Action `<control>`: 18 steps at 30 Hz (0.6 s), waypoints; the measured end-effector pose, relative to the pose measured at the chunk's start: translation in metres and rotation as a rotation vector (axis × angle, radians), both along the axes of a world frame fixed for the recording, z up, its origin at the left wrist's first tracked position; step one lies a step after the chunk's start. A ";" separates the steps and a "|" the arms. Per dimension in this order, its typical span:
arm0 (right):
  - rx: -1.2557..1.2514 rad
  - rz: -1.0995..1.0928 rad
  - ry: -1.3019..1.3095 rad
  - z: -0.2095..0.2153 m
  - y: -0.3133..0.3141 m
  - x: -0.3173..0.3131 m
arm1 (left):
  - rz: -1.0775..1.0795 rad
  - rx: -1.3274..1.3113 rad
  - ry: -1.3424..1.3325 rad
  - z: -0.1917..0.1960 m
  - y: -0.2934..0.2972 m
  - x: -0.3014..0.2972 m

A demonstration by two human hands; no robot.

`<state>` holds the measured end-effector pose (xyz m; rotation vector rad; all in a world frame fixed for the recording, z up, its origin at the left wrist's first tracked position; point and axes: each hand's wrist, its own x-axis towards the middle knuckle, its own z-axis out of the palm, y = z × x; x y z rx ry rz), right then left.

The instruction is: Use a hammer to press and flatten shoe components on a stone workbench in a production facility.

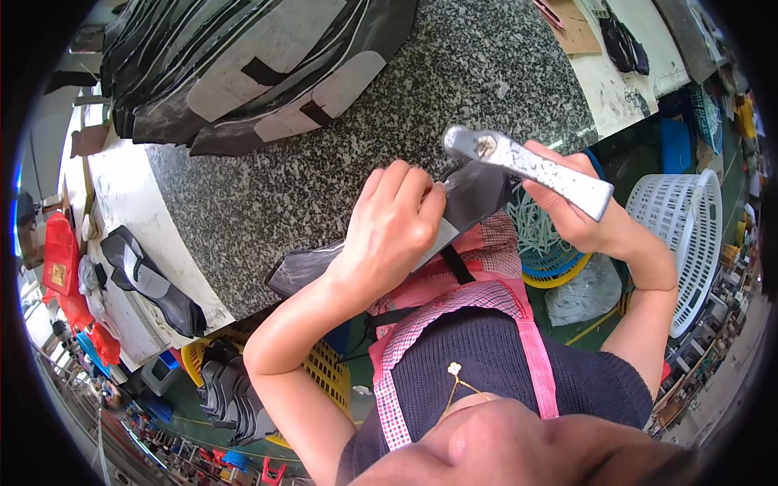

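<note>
A hammer is gripped in my right hand, its worn metal head raised over the near edge of the stone slab. The handle is mostly hidden by the head and my fingers. Below it lies a long black and grey shaped piece, slanting across the slab's edge. My left hand is closed on the piece's upper edge, fingers curled and thumb pressed against them. Whether something small sits between those fingertips is hidden. The middle of the piece is covered by my left hand and wrist.
Similar pieces form a tall stack on the speckled stone slab. Another piece lies on the white table at left. Below right are a blue and yellow basket of pale strips and a white basket. A yellow crate stands below left.
</note>
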<state>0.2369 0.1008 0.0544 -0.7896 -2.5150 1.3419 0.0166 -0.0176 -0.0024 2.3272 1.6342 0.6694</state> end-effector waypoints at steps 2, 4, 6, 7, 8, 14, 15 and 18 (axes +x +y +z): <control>-0.068 0.001 -0.235 -0.007 -0.003 0.003 | 0.017 -0.010 -0.071 0.000 0.001 -0.003; -0.098 0.008 -0.483 -0.007 -0.005 0.003 | 0.077 -0.039 -0.119 -0.003 0.003 -0.005; -0.062 0.009 -0.256 -0.025 -0.003 0.003 | 0.173 -0.107 -0.212 -0.004 0.006 -0.006; -0.033 0.014 -0.034 -0.031 -0.003 0.004 | 0.169 -0.105 -0.210 -0.003 0.007 -0.005; -0.065 -0.009 -0.085 -0.028 -0.004 0.005 | 0.160 -0.085 -0.219 -0.003 0.009 -0.004; -0.035 0.014 0.007 -0.036 -0.006 0.007 | 0.083 -0.038 -0.069 0.004 0.018 0.002; -0.033 0.008 0.011 -0.035 -0.005 0.008 | 0.061 -0.034 -0.013 0.006 0.018 0.003; -0.087 -0.009 -0.001 -0.036 -0.005 0.007 | 0.068 -0.053 0.114 0.008 0.018 0.011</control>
